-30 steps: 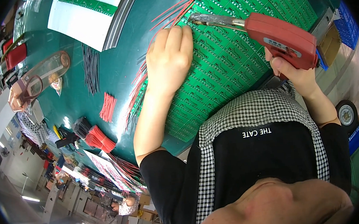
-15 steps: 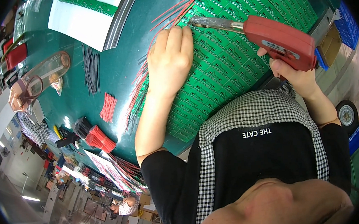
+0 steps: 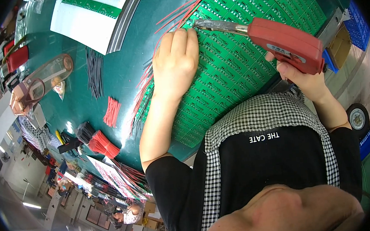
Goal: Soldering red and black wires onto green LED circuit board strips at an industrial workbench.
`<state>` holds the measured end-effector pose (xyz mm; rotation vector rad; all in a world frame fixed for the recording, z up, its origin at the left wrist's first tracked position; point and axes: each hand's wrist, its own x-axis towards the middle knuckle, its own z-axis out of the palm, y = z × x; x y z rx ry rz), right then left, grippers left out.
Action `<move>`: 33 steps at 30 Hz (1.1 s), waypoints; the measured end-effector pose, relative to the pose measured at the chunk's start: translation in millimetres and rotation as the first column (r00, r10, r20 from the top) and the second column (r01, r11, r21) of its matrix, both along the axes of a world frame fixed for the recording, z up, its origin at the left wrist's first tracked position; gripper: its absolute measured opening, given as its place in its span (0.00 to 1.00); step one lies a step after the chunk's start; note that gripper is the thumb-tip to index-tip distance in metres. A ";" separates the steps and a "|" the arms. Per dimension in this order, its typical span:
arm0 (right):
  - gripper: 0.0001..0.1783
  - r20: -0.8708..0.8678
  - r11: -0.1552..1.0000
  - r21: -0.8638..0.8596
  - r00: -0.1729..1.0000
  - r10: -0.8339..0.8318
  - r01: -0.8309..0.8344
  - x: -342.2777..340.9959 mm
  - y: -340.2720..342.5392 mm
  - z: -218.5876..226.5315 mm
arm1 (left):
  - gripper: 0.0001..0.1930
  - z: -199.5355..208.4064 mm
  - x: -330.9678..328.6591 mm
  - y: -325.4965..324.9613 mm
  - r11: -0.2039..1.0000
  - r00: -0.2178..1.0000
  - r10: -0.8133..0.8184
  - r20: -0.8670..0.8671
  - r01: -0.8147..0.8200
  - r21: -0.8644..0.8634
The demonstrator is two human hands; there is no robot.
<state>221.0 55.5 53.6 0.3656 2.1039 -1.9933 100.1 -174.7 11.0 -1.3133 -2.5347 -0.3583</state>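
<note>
My right hand [image 3: 297,73] grips a red pistol-shaped soldering gun [image 3: 288,42] by its handle. Its metal barrel [image 3: 223,26] points left, and the tip is at the left edge of the green circuit boards [image 3: 229,64], just beside my left fingers. My left hand [image 3: 175,55] rests on that edge with fingers together and bent down, closed on a thin wire; the fingertips are partly hidden. Red wires [image 3: 187,11] stick out from the boards' edge, beyond and beside my left hand. More red and dark wires lie along the edge near my left forearm.
Left on the green table lie a bundle of black wires [image 3: 95,72], short red wires [image 3: 112,111] and a thicker red bundle [image 3: 103,143]. A white sheet [image 3: 82,26] bears a green board strip. A clear plastic jug [image 3: 43,79] stands farther left. Blue crates [image 3: 357,26] are at right.
The soldering gun has shifted slightly left, its tip staying close to my left fingers. My left hand has hardly moved.
</note>
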 end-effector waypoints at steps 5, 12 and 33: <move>0.20 -0.014 0.994 -0.097 0.998 -0.059 0.057 -1.0 1.7 3.0 | 0.11 0.7 0.6 0.7 1.000 1.000 0.000 0.008 0.000 -0.009; 0.18 -0.051 0.976 -0.149 0.985 -0.167 0.158 -5.6 7.8 5.0 | 0.12 -0.3 -0.4 0.2 1.000 1.000 0.000 0.011 0.000 -0.007; 0.18 0.014 0.999 0.007 0.999 -0.044 0.044 -1.1 17.3 -0.6 | 0.13 1.1 -9.3 15.5 0.994 0.989 -0.008 0.146 -0.007 0.105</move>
